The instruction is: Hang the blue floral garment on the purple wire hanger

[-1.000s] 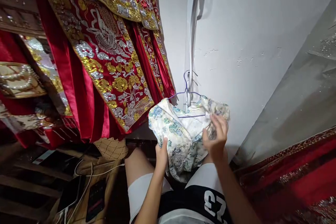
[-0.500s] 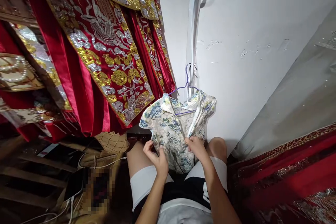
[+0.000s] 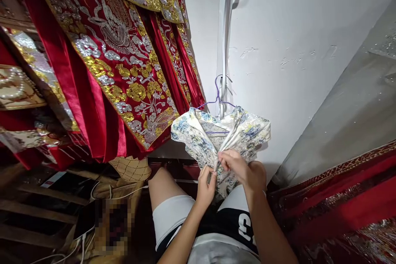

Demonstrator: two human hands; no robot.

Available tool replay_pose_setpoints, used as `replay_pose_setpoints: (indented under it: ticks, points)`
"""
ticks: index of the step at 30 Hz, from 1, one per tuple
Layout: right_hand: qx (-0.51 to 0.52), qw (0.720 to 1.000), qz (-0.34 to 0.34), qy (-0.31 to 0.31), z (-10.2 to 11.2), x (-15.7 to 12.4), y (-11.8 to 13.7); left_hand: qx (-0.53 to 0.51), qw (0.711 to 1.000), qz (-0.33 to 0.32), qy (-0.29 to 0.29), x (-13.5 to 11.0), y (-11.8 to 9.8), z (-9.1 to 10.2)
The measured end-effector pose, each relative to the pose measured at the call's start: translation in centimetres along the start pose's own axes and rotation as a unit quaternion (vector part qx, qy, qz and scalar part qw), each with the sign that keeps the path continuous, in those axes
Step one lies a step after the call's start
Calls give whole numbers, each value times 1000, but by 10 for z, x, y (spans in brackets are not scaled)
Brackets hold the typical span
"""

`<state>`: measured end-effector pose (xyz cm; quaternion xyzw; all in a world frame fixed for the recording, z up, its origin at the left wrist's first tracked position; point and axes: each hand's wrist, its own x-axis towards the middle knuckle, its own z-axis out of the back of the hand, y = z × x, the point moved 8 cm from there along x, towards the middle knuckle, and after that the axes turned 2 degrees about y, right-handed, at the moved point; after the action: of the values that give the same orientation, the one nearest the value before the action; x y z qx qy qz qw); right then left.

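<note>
A short-sleeved floral shirt (image 3: 201, 142) in white, blue and yellow hangs on a purple wire hanger (image 3: 218, 95) in front of me. Its two front edges meet low in a V. My left hand (image 3: 206, 183) pinches the front edge near the bottom of that V. Just above and to the right, my right hand (image 3: 233, 164) is closed on the other front edge, thumb and fingers together. The lower part of the shirt hangs between my knees, partly hidden by my hands.
Red garments (image 3: 123, 70) with gold and silver embroidery hang at the left. A wooden slatted rack (image 3: 46, 192) with white cables stands below them. Behind the shirt is a white wall (image 3: 278, 29). Plastic-covered red cloth (image 3: 355, 198) lies at the lower right.
My left hand has moved right and up and now grips the shirt front. My right hand has shifted slightly up, and the two front edges have come together.
</note>
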<state>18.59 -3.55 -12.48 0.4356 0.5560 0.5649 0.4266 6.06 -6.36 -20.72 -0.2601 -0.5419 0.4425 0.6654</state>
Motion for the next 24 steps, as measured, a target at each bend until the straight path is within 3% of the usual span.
replay_pose_setpoints:
  ticks: [6,9,12,15,19,21,24]
  points:
    - [36,995,76,-59,21,48,81,53,997,-2,58,6,14,-6]
    - [58,989,101,-87,25,55,100,82,992,-8,96,8,22,-12]
    - [74,984,132,-95,26,49,107,64,983,-16,169,17,11,-15]
    - [73,982,151,-85,25,38,107,20,980,-47,194,46,-31,-2]
    - [44,979,177,-89,23,27,113,-13,988,-154,25,108,-116,50]
    - [26,978,188,-84,20,25,117,33,977,-212,11,130,-150,56]
    - [10,973,211,-93,20,26,117,102,961,-255,21,146,-176,48]
